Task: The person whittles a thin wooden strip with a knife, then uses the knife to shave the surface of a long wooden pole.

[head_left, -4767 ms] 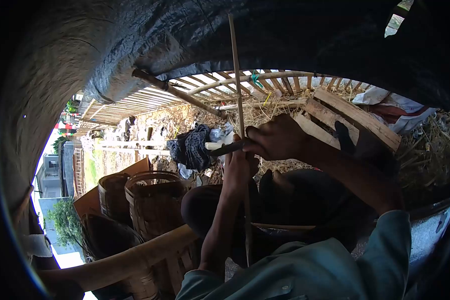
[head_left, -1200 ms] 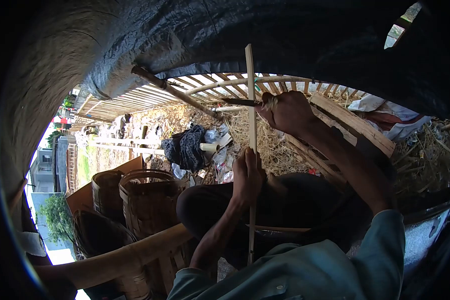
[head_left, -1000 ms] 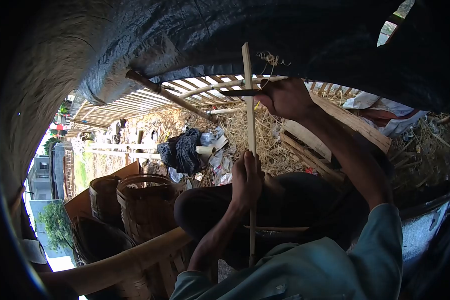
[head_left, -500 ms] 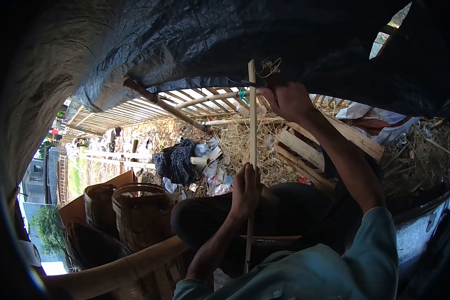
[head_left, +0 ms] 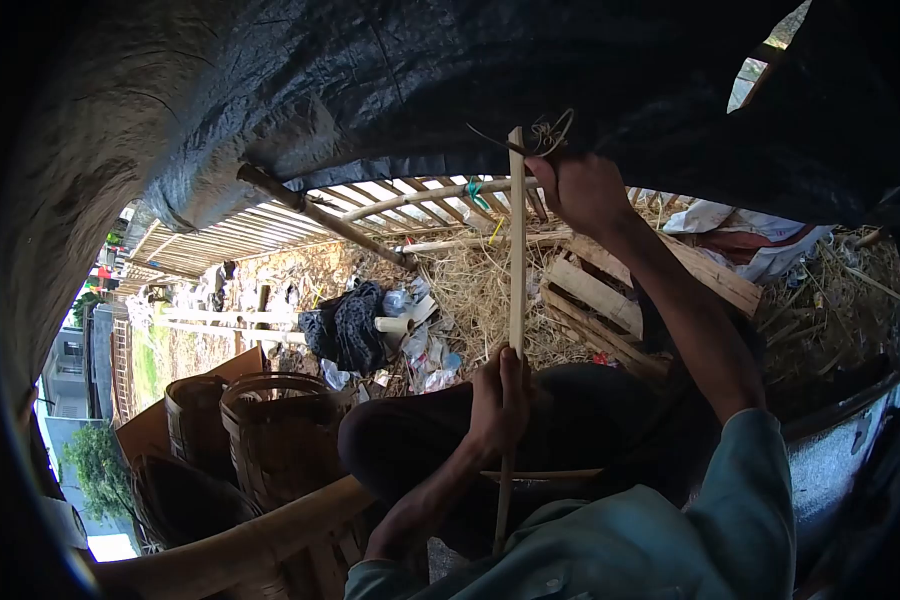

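Observation:
A long pale strip of split bamboo or wood (head_left: 517, 250) stands nearly upright before me, its lower end against my shirt. My left hand (head_left: 498, 405) is closed around its lower half, above my bent leg. Near the strip's top end is my right hand (head_left: 590, 195), in a fist around a tool whose handle is hidden. A thin dark blade, apparently a knife (head_left: 522, 149), reaches from that fist across the strip. Thin curled shavings (head_left: 552, 130) hang beside the blade.
Woven baskets (head_left: 280, 420) stand at the left by a thick bamboo rail (head_left: 240, 530). Beyond my legs lie straw (head_left: 470, 300), a dark cloth bundle (head_left: 350, 325), wooden slats (head_left: 595, 295) and litter. A black tarp (head_left: 370, 80) hangs overhead; a slatted bamboo fence (head_left: 270, 225) runs behind.
The strip has slid down past the blade, which now sits closer to its top end. My left hand has moved down slightly; the shavings stick up more.

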The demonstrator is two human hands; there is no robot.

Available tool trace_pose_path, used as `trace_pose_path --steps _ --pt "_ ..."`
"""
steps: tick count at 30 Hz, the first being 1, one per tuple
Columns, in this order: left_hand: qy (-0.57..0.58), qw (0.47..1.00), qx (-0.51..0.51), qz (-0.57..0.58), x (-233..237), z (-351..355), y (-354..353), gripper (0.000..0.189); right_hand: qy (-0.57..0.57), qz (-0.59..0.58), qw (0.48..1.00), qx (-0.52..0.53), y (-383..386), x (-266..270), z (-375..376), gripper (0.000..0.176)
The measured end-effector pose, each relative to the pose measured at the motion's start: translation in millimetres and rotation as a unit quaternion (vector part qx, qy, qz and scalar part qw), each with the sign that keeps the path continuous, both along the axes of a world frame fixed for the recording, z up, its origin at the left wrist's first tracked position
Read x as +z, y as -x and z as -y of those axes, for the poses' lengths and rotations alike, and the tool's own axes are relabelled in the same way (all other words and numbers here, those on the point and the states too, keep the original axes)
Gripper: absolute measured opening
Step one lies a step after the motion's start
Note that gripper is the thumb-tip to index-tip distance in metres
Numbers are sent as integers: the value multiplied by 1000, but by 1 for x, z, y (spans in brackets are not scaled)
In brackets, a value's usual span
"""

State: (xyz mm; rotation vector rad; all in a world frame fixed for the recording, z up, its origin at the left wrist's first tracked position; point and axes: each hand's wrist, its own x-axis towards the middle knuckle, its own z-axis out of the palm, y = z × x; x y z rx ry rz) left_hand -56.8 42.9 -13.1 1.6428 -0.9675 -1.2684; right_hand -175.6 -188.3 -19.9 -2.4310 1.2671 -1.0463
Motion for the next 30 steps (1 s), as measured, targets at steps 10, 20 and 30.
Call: trace_pose_path --steps 10,20,30 --pt "47 996 33 -74 -24 -7 -18 38 -143 -62 970 -184 8 -45 38 66" --pt "60 997 41 40 -13 25 -22 34 -641 481 589 103 -32 -59 -52 55" --pt "52 997 28 57 -2 22 -20 33 -555 403 722 92 -24 -12 -77 29"
